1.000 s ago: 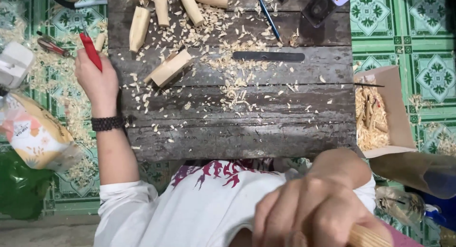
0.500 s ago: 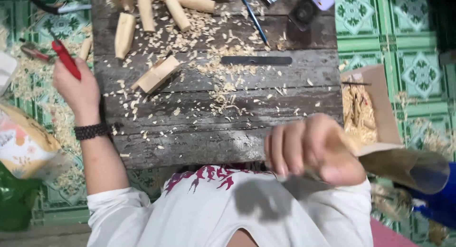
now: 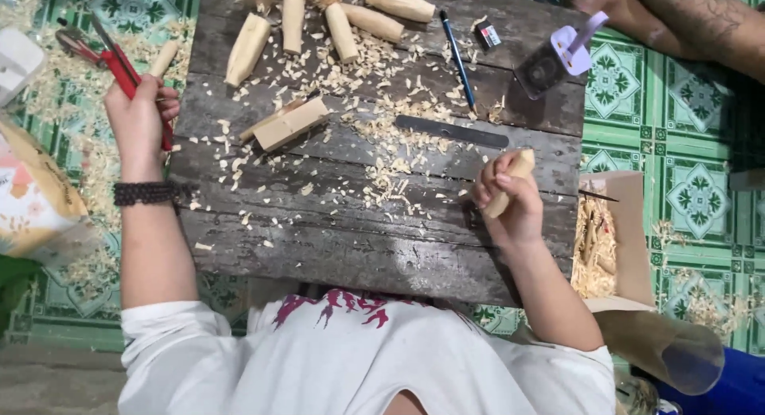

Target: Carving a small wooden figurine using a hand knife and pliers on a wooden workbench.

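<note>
- The counter [image 3: 335, 247] is a dark, rough board w/ deep grain, strewn with pale shavings; it is the landmark for all below. The rough surface should stop a small piece from sliding.
- At the right edge of the counter stands an open cardboard box [image 3: 613, 224] full of shavings; light and soft-walled, I judge.
- The right hand [image 3: 510, 204] is over the right part of the counter, closed around a carved wooden piece [image 3: 512, 180]. The piece is pale, rounded, w/ its upper end sticking out above the fingers.
- This piece looks light, stiff and dry, probably a bit smooth where it is carved but not slippery. It is not fragile as a whole, though thin carved edges may chip. The best hold is around the thick middle, as now, leaving the end free.
- The left hand [image 3: 139, 120] is just off the left edge of the counter, closed on a red-handled tool [image 3: 127, 76]; which tool exactly I cannot tell. The handle is thin and hard, so hold it at the red part, away from the metal end.
- At the far edge of the counter lie several similar wooden blanks [image 3: 295, 20], approx. the same pale wood.
- Near the middle of the counter lies a squared wood block [image 3: 291, 124], and to its right a flat dark ruler [image 3: 450, 132].
- A blue pen [image 3: 456, 52] lies toward the far right of the counter.
</note>
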